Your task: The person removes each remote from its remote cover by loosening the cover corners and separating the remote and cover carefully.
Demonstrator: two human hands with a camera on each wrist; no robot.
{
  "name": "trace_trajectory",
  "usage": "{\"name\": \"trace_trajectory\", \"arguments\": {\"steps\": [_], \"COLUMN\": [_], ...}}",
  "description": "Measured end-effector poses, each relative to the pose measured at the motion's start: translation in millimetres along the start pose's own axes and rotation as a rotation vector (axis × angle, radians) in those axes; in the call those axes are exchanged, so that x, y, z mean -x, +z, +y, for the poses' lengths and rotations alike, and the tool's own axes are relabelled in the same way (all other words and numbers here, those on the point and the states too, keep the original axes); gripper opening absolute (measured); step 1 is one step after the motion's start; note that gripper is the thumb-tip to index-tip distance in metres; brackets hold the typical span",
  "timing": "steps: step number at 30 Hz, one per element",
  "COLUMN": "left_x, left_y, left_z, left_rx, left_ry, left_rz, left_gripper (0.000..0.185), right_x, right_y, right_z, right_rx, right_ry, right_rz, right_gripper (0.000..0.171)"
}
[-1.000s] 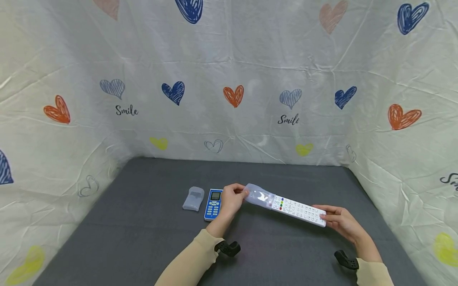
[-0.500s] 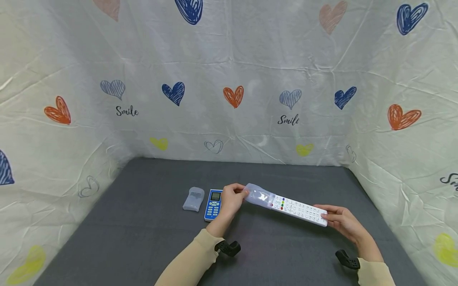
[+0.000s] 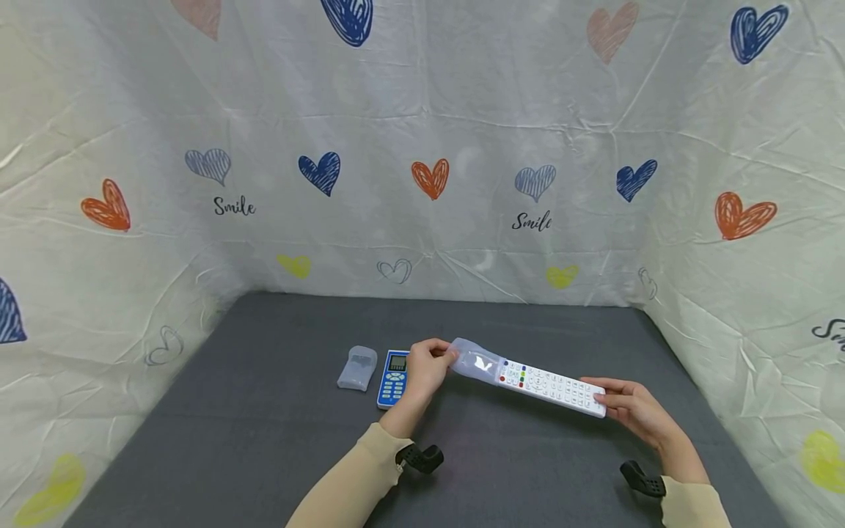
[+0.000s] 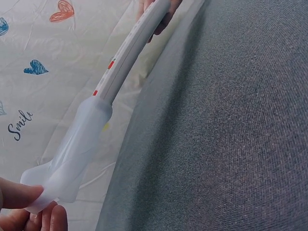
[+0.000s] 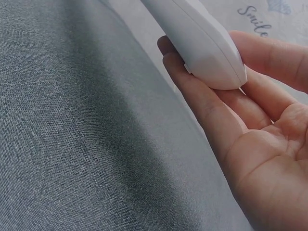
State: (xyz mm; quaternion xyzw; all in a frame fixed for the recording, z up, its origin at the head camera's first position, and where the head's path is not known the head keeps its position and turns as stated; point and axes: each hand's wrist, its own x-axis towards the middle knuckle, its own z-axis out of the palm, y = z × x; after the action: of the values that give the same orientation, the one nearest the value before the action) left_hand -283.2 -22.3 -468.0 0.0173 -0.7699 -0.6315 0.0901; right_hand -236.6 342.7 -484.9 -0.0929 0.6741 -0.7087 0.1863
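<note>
A long white remote [image 3: 553, 389] hangs in the air above the grey table [image 3: 264, 440]. My right hand [image 3: 630, 411] grips its near end [image 5: 207, 43] between thumb and fingers. A clear silicone sleeve [image 3: 477, 362] covers only the remote's far tip. My left hand [image 3: 428, 367] pinches the loose end of that sleeve [image 4: 67, 159]. In the left wrist view the remote [image 4: 127, 53] runs up out of the sleeve toward the other hand.
A small blue and white remote [image 3: 393, 377] lies on the table just left of my left hand. A second clear sleeve [image 3: 357, 367] lies beside it. White cloth walls with hearts [image 3: 429, 176] close in the table on three sides.
The white remote has slid a little farther out of the sleeve to the right, showing more buttons. My left hand has stayed in place.
</note>
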Motion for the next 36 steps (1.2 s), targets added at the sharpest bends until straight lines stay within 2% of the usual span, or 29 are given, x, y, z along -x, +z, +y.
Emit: {"name": "trace_trajectory", "arguments": {"steps": [10, 28, 31, 36], "left_x": [-1.6, -3.7, -3.2, -3.6], "left_y": [-0.8, -0.9, -0.7, -0.1], "left_z": [1.0, 5.2, 5.4, 5.9], "left_rx": [0.008, 0.001, 0.002, 0.009], "left_ry": [0.010, 0.029, 0.026, 0.033], "left_rz": [0.010, 0.023, 0.014, 0.001], "left_gripper": [0.009, 0.008, 0.008, 0.010], "right_x": [-1.2, -5.0, -6.0, -10.8], "right_y": [1.6, 3.9, 5.0, 9.8], "right_z": [0.9, 3.3, 3.5, 5.7], "right_rx": [-0.031, -0.109, -0.085, 0.083], "right_ry": [0.019, 0.047, 0.067, 0.088], "right_rz": [-0.038, -0.228, -0.206, -0.166], "right_gripper": [0.036, 0.038, 0.034, 0.044]}}
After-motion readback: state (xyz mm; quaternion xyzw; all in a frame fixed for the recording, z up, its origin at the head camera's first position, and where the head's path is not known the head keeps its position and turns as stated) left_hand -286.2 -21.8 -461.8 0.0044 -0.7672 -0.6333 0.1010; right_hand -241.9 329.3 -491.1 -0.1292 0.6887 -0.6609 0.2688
